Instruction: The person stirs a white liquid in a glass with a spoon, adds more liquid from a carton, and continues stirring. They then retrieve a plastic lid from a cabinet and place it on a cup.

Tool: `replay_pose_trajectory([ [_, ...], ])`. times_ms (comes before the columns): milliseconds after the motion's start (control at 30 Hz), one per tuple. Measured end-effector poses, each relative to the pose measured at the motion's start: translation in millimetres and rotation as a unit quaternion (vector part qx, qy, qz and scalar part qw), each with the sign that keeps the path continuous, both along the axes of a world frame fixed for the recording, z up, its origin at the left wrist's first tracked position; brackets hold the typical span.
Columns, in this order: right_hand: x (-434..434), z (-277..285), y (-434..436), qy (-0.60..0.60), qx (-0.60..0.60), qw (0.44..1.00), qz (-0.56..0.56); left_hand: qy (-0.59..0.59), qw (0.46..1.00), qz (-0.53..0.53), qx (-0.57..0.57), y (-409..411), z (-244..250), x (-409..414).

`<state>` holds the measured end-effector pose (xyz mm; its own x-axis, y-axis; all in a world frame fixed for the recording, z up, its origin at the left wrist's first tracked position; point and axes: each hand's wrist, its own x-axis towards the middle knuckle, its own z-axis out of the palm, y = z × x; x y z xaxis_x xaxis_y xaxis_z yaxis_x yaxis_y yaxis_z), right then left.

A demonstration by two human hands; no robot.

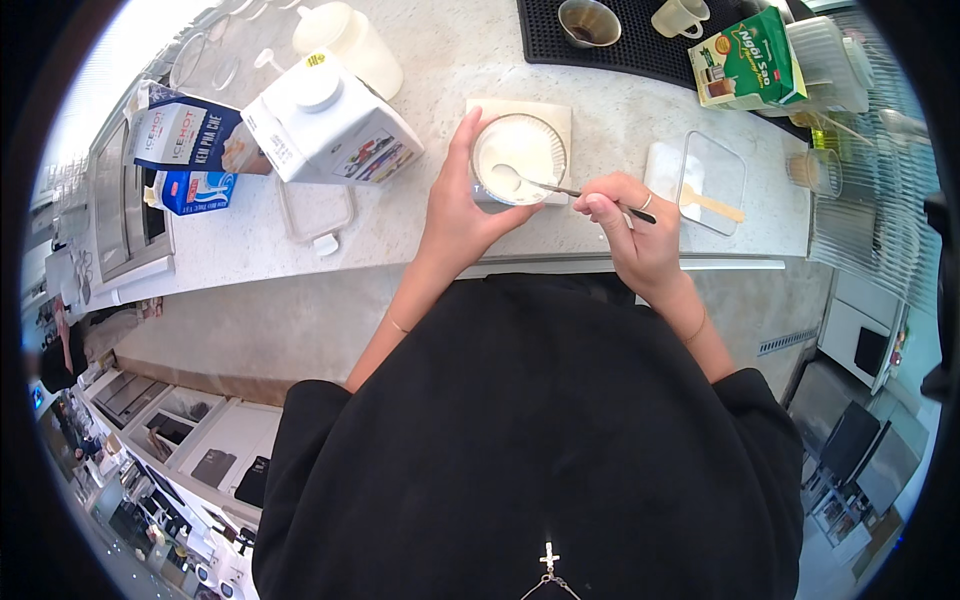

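A clear ribbed cup [559, 142] with white creamy liquid stands on a small pale kitchen scale [559, 109] on the counter. My left hand [461, 202] curls around the cup's left side, thumb near its front rim and fingers behind. Between the thumb and fingers of my right hand [634, 229] is the dark handle of a metal spoon [536, 184]. Its bowl rests in the white liquid, and its shaft crosses the cup's right rim. Right of that hand, a clear rectangular container [739, 161] holds white powder [697, 172] and a wooden spoon [712, 204].
Large cartons [337, 127] and a blue carton [196, 191] stand left, near a clear lid [319, 214] and a cream-coloured jug [367, 52]. Behind lies a black bar mat [637, 56] with a metal cup [589, 24]. A green box [750, 64] stands at right.
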<state>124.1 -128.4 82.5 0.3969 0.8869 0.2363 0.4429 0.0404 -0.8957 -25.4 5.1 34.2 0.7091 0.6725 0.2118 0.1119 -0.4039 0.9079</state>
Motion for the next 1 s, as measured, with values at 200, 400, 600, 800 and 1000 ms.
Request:
replay_pose_trajectory([
  [200, 2, -3, -1, 0.187, 0.030, 0.981, -0.042, -0.008, 0.999, 0.005, -0.044, -2, 0, 1],
  [400, 15, -3, -3, 0.324, 0.044, 0.943, -0.063, -0.015, 0.999, 0.004, -0.044, -1, -4, 2],
  [600, 22, 78, -19, 0.307, 0.091, 0.947, -0.029, -0.155, 0.981, 0.029, -0.109, -14, 23, -6],
  [800, 46, 193, -38, 0.375, 0.186, 0.895, 0.154, -0.232, 0.833, -0.130, -0.486, -38, 132, -13],
  [1000, 82, 265, -51, 0.328, 0.031, 0.893, 0.307, -0.325, 0.668, -0.308, -0.594, -43, 181, -12],
])
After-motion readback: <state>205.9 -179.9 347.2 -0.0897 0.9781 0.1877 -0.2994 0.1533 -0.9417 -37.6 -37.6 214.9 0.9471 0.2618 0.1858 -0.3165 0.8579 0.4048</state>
